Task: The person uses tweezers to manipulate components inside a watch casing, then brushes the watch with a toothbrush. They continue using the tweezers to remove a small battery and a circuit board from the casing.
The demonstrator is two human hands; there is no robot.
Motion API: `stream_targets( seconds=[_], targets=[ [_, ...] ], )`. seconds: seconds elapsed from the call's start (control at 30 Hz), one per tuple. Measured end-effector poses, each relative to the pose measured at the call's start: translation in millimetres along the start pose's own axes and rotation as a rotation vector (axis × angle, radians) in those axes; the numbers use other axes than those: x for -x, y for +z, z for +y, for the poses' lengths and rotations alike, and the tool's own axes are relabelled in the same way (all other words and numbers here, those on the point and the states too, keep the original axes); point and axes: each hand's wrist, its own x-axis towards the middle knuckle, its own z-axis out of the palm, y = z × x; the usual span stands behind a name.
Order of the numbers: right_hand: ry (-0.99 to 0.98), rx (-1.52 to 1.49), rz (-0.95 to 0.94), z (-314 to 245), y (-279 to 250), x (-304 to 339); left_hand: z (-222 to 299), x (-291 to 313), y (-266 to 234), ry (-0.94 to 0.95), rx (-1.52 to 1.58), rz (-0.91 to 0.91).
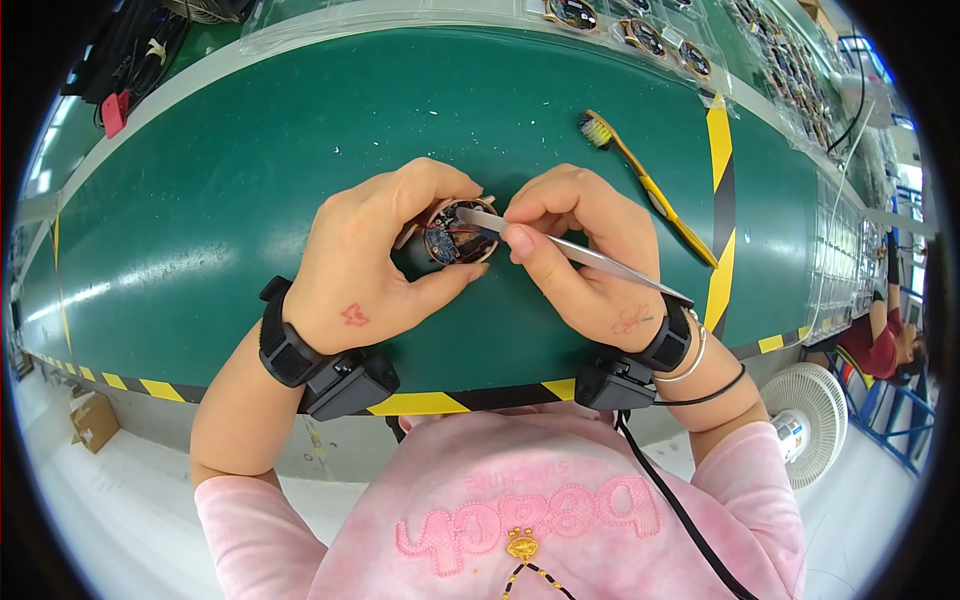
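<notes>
Between the thumb and fingers of my left hand (pixel 375 250) sits a small round watch case (pixel 440 238). Its open side faces up, showing a circuit board and a thin red wire. My right hand (pixel 590 250) is closed around metal tweezers (pixel 600 262). Their tips reach over the upper part of the circuit board; whether they pinch anything there I cannot make out. To the right of my right hand lies a toothbrush (pixel 655 192) with a yellow and black handle, its bristle head pointing up and left.
The green work surface (pixel 200 220) carries small white crumbs and yellow-black tape (pixel 722 190) along its edges. Clear trays of round watch parts (pixel 645 38) stand at the far right. A white fan (pixel 805 425) and another person (pixel 885 335) are off to the right.
</notes>
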Motion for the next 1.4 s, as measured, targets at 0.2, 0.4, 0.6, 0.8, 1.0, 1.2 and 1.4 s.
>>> stream_targets(
  seconds=[0.2,0.4,0.6,0.8,1.0,1.2,1.4],
  targets=[
    [-0.125,0.072,0.029,5,-3,-2,-1,-4,-5,0.007,0.142,-0.087],
    [-0.171,0.086,0.02,4,-3,-2,-8,-3,-5,-0.022,0.305,-0.107],
    [-0.198,0.095,-0.013,5,-6,-2,-10,-5,-5,0.061,0.316,-0.171],
    [-0.152,0.02,0.026,-1,-18,1,-6,-6,-11,-0.079,0.349,-0.195],
    [-0.322,0.436,0.095,1,-41,-20,-12,-4,-8,-0.019,0.372,-0.171],
    [-0.214,0.031,0.258,11,-32,-9,-7,-5,-13,-0.062,0.371,-0.201],
    [-0.224,0.028,0.214,10,-19,-5,-3,-8,-17,-0.1,0.438,-0.218]
  ],
)
